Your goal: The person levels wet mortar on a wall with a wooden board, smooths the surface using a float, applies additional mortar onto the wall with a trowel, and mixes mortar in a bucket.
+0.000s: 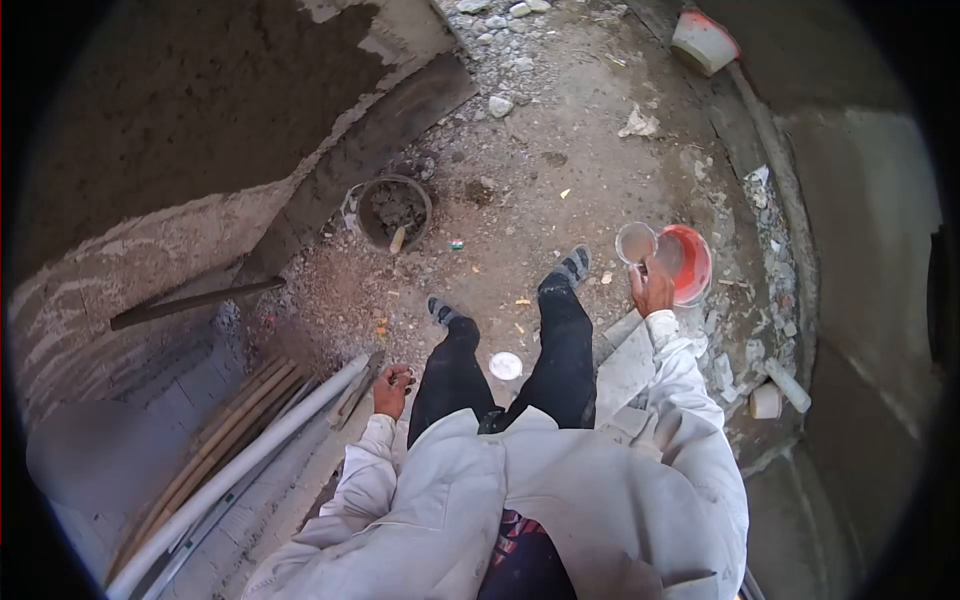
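My right hand [653, 289] grips a round clear cup [636, 242] by its near side. The cup is at the left rim of a red bucket [698, 265] standing on the dirt floor. Whether it touches the rim I cannot tell. Down by my left knee, my left hand [392, 390] has its fingers curled in, and what they hold, if anything, is too small to make out. Farther forward on the left stands a bucket of grey mortar [394, 213] with a tool's wooden handle [398, 239] sticking out.
Poles and a white pipe [250, 465] lie at the lower left, near a wooden strip [198, 302]. A white round lid-like thing [505, 366] lies between my legs. Rubble [500, 105] covers the ground ahead. A pale bucket [704, 44] lies tilted by the right wall.
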`<state>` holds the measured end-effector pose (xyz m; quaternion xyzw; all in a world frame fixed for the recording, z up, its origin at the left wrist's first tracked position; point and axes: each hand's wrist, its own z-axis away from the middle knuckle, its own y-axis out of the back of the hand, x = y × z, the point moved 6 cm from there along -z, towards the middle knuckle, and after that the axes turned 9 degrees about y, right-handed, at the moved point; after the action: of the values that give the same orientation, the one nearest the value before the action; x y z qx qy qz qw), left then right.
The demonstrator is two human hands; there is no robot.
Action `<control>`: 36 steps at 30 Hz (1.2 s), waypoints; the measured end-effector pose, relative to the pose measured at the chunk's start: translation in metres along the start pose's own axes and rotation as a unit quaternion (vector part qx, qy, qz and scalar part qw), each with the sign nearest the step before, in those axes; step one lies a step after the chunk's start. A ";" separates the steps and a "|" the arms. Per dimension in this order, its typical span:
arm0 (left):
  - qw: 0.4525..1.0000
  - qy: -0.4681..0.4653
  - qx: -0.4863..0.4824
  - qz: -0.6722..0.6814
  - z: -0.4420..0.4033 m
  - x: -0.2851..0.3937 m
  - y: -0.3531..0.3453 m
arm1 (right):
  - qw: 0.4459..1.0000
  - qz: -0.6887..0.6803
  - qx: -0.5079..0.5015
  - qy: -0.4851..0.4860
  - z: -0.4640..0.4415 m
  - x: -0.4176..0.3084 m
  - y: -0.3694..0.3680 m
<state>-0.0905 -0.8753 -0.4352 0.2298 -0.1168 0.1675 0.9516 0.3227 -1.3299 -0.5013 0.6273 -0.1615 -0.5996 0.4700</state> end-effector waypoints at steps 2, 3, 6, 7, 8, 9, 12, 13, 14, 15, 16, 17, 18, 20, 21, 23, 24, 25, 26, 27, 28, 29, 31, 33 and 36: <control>1.000 -0.015 0.008 0.022 -0.014 -0.027 0.036 | 0.995 0.014 -0.009 0.103 -0.007 -0.094 0.003; 0.999 -0.009 0.009 0.041 -0.025 -0.049 0.055 | 0.988 0.023 -0.012 0.150 -0.008 -0.139 0.004; 0.992 -0.009 0.023 0.123 -0.049 -0.117 0.108 | 0.973 0.042 -0.117 0.193 -0.018 -0.255 -0.021; 0.987 0.001 0.029 0.155 -0.052 -0.143 0.125 | 0.967 0.047 -0.148 0.202 -0.021 -0.287 -0.034; 0.982 0.011 0.035 0.186 -0.056 -0.168 0.143 | 0.960 0.072 -0.181 0.200 -0.027 -0.319 -0.047; 0.975 0.019 0.040 0.217 -0.062 -0.192 0.159 | 0.951 0.080 -0.195 0.227 -0.033 -0.350 -0.063; 0.961 0.047 0.072 0.264 -0.065 -0.262 0.207 | 0.914 0.128 -0.238 0.303 -0.050 -0.427 -0.107; 0.952 0.058 0.086 0.287 -0.063 -0.284 0.221 | 0.896 0.157 -0.255 0.327 -0.055 -0.453 -0.121; 0.951 0.092 0.086 0.281 -0.064 -0.307 0.233 | 0.878 0.186 -0.269 0.351 -0.060 -0.475 -0.133; 0.944 0.085 0.103 0.302 -0.067 -0.332 0.241 | 0.868 0.206 -0.275 0.359 -0.065 -0.492 -0.145; 0.936 0.078 0.120 0.322 -0.071 -0.359 0.244 | 0.858 0.227 -0.280 0.367 -0.069 -0.506 -0.155; 0.928 0.070 0.136 0.341 -0.073 -0.377 0.247 | 0.848 0.246 -0.283 0.374 -0.073 -0.519 -0.163; 0.921 0.073 0.131 0.358 -0.069 -0.388 0.247 | 0.838 0.267 -0.298 0.373 -0.075 -0.533 -0.169; 0.907 0.076 0.123 0.395 -0.063 -0.400 0.243 | 0.815 0.306 -0.322 0.371 -0.081 -0.558 -0.179; 0.910 0.085 0.123 0.388 -0.060 -0.401 0.238 | 0.812 0.311 -0.308 0.385 -0.088 -0.565 -0.184; 0.914 0.103 0.125 0.372 -0.052 -0.398 0.226 | 0.807 0.315 -0.279 0.414 -0.096 -0.577 -0.191; 0.919 0.113 0.118 0.360 -0.051 -0.396 0.218 | 0.806 0.320 -0.301 0.398 -0.095 -0.593 -0.188; 0.912 0.121 0.110 0.375 -0.044 -0.384 0.213 | 0.809 0.316 -0.299 0.395 -0.093 -0.604 -0.186; 0.907 0.128 0.104 0.388 -0.034 -0.369 0.208 | 0.813 0.312 -0.298 0.391 -0.093 -0.610 -0.184; 0.902 0.135 0.097 0.399 -0.025 -0.354 0.205 | 0.819 0.306 -0.295 0.385 -0.093 -0.612 -0.182; 0.905 0.127 0.094 0.395 -0.025 -0.348 0.199 | 0.822 0.298 -0.303 0.379 -0.092 -0.610 -0.182; 0.909 0.118 0.091 0.388 -0.027 -0.340 0.195 | 0.841 0.271 -0.288 0.368 -0.094 -0.602 -0.182; 0.930 0.096 0.079 0.347 -0.024 -0.326 0.194 | 0.879 0.214 -0.257 0.339 -0.086 -0.574 -0.185; 0.958 0.066 0.057 0.275 -0.022 -0.304 0.196 | 0.934 0.087 -0.214 0.273 -0.067 -0.536 -0.182; 0.962 0.045 0.047 0.264 -0.023 -0.281 0.212 | 0.975 -0.021 -0.137 0.175 -0.026 -0.436 -0.200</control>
<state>-0.4234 -0.7614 -0.4547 0.2274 -0.1221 0.4282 0.8660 0.1743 -0.8845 -0.4005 0.6549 0.0201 -0.5070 0.5600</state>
